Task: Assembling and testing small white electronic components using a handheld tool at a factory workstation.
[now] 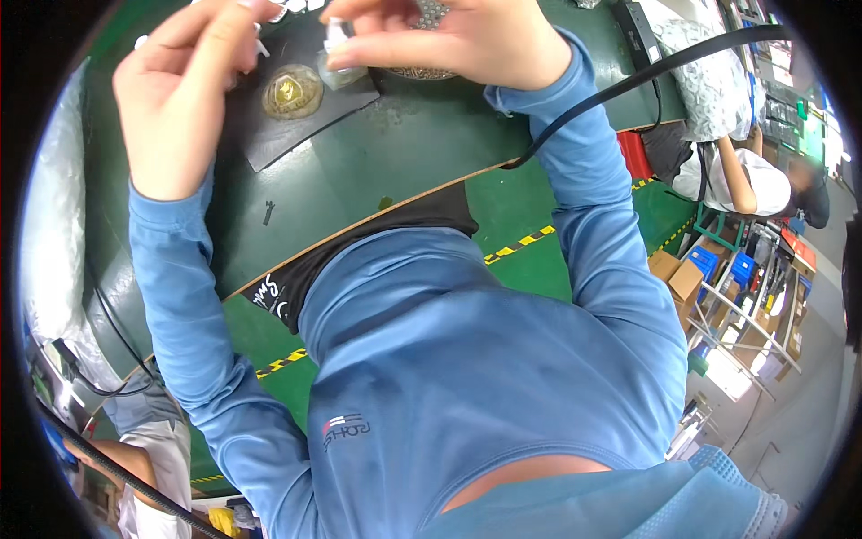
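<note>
"Pinching what?"

"A small white plastic part [337, 38], in the right hand [480, 43] above the black mat [280, 139]; whether the left hand [171, 108] grasps anything, I can't tell."

"Handling it?"

"Likely light and stiff; pinch its sides. The green tabletop [359, 180] lies beneath."

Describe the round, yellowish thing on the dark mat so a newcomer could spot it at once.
Start at the green table, then find the dark mat lying on it. On that mat, just right of the left hand, sits the round thing. Its bright yellow middle sets it apart from the paler thing at its right.
</note>
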Motion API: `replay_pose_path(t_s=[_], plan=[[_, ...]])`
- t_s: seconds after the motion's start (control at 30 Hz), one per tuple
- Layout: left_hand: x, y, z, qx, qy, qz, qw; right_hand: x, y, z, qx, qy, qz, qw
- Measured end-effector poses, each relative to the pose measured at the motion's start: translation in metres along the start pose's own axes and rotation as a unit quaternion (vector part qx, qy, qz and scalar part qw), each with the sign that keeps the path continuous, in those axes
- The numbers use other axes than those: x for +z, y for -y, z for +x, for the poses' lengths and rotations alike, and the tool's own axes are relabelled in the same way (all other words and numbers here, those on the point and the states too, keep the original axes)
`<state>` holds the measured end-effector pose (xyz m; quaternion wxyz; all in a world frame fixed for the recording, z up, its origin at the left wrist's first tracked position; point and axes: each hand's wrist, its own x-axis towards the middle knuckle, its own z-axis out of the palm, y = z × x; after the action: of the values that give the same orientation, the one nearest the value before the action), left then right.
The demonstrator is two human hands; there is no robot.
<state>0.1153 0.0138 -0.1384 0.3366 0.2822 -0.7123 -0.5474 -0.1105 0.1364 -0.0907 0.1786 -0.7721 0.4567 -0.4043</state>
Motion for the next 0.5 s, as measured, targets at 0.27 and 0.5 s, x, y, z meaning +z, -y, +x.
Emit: replay_pose_path(t_s=[0.27,0.5], plan=[[-0.012,0.007,0.003,0.009,-0.05,-0.013,0.999,0.002,-0.006,0.0,0.032,0.073,0.027,0.996],[0.001,0.008,0.0,0.128,0.002,0.001,0.992,-0.003,-0.005,-0.004,0.011,0.056,-0.036,0.998]])
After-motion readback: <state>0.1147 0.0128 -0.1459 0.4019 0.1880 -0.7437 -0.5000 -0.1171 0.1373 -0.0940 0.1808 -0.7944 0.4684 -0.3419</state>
